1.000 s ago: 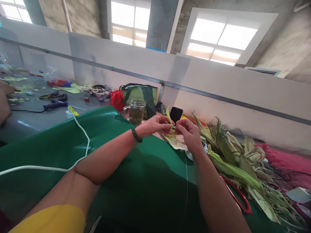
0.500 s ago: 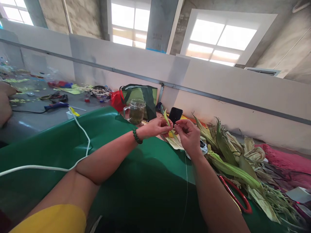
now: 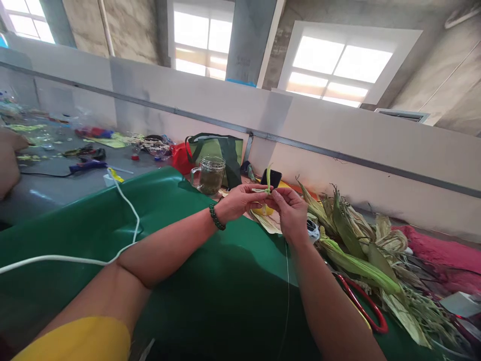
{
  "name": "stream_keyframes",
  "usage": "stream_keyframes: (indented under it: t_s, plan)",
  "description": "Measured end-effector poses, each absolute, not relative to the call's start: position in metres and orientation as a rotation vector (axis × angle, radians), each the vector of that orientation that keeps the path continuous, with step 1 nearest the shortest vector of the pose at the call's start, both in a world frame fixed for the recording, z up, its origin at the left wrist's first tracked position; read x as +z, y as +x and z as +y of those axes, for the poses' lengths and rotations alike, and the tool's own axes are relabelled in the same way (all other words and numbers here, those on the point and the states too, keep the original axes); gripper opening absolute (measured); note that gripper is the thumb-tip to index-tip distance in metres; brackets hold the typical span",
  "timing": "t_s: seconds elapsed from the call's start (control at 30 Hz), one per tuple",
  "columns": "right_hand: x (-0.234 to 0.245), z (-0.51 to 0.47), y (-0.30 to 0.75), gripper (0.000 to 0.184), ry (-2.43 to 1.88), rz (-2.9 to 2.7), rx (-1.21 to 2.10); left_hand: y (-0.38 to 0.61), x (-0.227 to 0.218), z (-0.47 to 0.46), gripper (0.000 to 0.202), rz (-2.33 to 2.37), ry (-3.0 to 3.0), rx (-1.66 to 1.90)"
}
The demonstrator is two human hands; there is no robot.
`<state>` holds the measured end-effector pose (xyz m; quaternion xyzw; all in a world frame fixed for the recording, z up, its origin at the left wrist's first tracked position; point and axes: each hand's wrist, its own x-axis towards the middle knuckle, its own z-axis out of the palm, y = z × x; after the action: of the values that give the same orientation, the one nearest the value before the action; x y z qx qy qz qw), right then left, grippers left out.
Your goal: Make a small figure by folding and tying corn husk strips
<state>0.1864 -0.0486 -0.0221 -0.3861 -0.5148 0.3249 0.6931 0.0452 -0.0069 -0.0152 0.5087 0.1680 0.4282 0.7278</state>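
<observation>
A narrow pale-green corn husk strip stands upright between my hands, with a small bunched part at its base and a paler piece lying sideways there. My left hand, with a dark green bead bracelet at its wrist, pinches it from the left. From the right, the thumb and fingertips of my right hand close on the same bunched part. A thin white thread runs down from below my right hand over the green sheet; its upper end is hidden.
Right of my hands lies a heap of corn husks, with red-handled scissors before it. Behind my hands are a phone, a glass mug and a green bag. A white cable crosses the sheet on the left.
My right hand has come in against the husk strip, its fingertips now at the left hand's. The strip has turned from leaning left to upright, showing a bunched base.
</observation>
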Motion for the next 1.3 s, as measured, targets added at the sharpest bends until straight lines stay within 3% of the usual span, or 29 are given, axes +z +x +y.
stream_keyframes:
  t_s: [0.23, 0.43, 0.87, 1.03, 1.3]
  plan:
    - [-0.026, -0.05, 0.187, 0.02, -0.939, -1.409, 0.328, 0.044, -0.014, -0.013, 0.038, 0.494, 1.528, 1.152]
    - [-0.027, -0.055, 0.186, 0.021, -1.153, -1.566, 0.111, 0.042, -0.013, -0.01, 0.04, 0.514, 1.827, 1.28]
    - [-0.02, -0.045, 0.2, 0.048, -1.022, -1.451, 0.437, 0.032, -0.002, -0.007, 0.048, 0.486, 1.861, 0.989]
    - [-0.019, -0.051, 0.195, 0.039, -0.966, -1.413, 0.446, 0.03, -0.001, -0.011, 0.034, 0.47, 2.073, 0.985]
    - [-0.014, -0.056, 0.196, 0.044, -1.085, -1.39, 0.445, 0.022, 0.005, -0.007, 0.02, 0.517, 2.271, 0.901]
